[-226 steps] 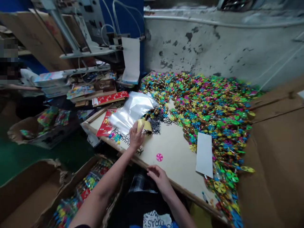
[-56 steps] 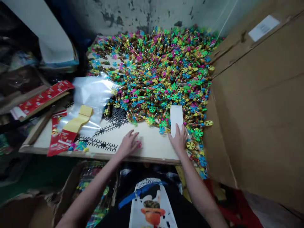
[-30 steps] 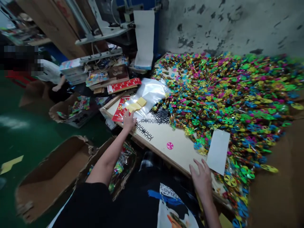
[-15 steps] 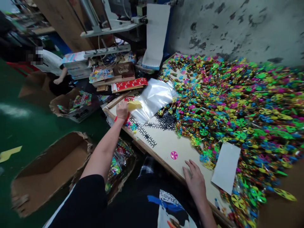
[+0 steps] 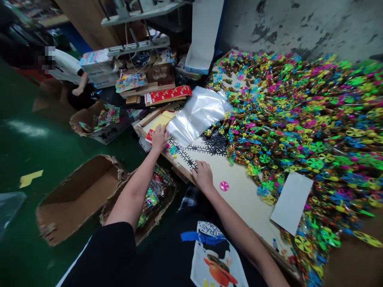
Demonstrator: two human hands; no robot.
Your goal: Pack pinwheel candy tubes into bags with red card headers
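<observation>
My left hand [image 5: 159,138] rests at the table's left edge, fingers apart, by the near corner of the clear plastic bags [image 5: 199,113]. A yellow card [image 5: 163,118] lies just beyond its fingertips, and a red card [image 5: 149,135] is beside it. Over the front edge of the table [image 5: 239,191], my right hand [image 5: 203,173] has its fingers loosely bent near the black toothed strips [image 5: 186,156]; whether anything is under them is hidden. To its right lies a pink wheel [image 5: 224,186].
A large heap of colourful wheel toys [image 5: 293,119] covers the right side, with a white card [image 5: 292,203] on its near edge. Cardboard boxes [image 5: 80,199] stand on the floor at left. A press machine [image 5: 140,14] is behind; a seated person [image 5: 67,71] is far left.
My right hand has moved left and forward along the table edge. My left hand no longer covers the yellow card, which now lies flat beyond it. The view has shifted.
</observation>
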